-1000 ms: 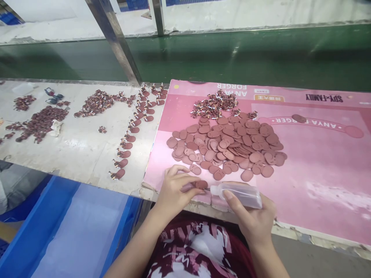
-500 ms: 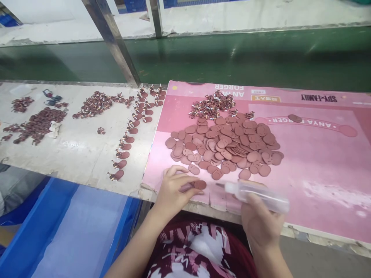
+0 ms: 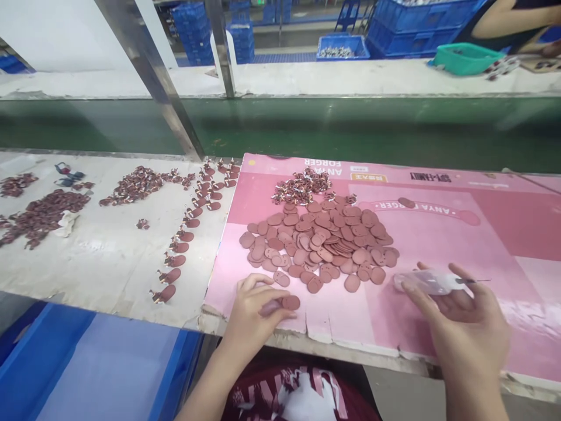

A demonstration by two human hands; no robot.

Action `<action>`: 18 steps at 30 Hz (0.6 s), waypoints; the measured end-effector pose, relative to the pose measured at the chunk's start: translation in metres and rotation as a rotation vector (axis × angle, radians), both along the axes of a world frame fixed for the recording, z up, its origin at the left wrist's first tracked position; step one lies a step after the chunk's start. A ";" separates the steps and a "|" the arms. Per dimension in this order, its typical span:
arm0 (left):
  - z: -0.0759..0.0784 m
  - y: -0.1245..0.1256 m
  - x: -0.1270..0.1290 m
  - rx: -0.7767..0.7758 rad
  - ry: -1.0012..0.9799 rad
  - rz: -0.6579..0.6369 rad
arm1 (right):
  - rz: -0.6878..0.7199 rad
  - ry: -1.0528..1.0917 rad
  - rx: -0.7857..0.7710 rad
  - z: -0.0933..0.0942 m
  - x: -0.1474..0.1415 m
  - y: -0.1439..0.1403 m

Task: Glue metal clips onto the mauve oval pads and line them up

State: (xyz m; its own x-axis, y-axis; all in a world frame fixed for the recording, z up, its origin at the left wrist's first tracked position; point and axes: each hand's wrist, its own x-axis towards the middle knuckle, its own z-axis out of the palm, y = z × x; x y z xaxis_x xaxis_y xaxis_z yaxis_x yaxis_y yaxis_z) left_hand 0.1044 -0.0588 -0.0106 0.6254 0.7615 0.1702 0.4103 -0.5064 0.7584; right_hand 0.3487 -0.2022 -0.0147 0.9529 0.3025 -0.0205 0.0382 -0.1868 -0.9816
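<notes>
My left hand (image 3: pixel 254 307) pinches a reddish-brown oval disc (image 3: pixel 290 302) between thumb and fingers, near the front edge of the pink printed sheet. Over to the right, my right hand (image 3: pixel 464 316) holds a translucent squeeze bottle (image 3: pixel 427 282), its thin dark nozzle pointing right, away from the disc. Beyond both hands spreads a pile of loose oval discs (image 3: pixel 322 240). Behind that pile lies a heap of small dark figure pieces (image 3: pixel 302 186). To the left, discs with small figures attached (image 3: pixel 176 247) form a slanting line on the white table.
More small brown parts lie in heaps (image 3: pixel 55 211) on the white table (image 3: pixel 114 263). A metal post (image 3: pixel 153 82) rises at the back, before a green belt (image 3: pixel 350 126). Below left is a blue crate (image 3: pixel 35 362). Another person's arm (image 3: pixel 508 23) shows beside a green basket (image 3: pixel 467 59).
The squeeze bottle has swung away to the right and its nozzle now points right instead of toward the disc. My left hand still pinches the disc. The view has tilted up.
</notes>
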 end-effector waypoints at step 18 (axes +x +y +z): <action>-0.006 0.002 -0.001 0.130 -0.038 -0.020 | 0.556 -0.570 -0.778 0.054 -0.014 0.204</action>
State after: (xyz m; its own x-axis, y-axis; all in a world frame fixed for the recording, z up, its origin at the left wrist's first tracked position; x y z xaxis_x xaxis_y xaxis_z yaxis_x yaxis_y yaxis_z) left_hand 0.1030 -0.0572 -0.0161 0.6312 0.7190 0.2909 0.3713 -0.6094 0.7005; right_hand 0.3349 0.0016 0.0392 0.6189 0.7854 0.0075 0.7160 -0.5603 -0.4164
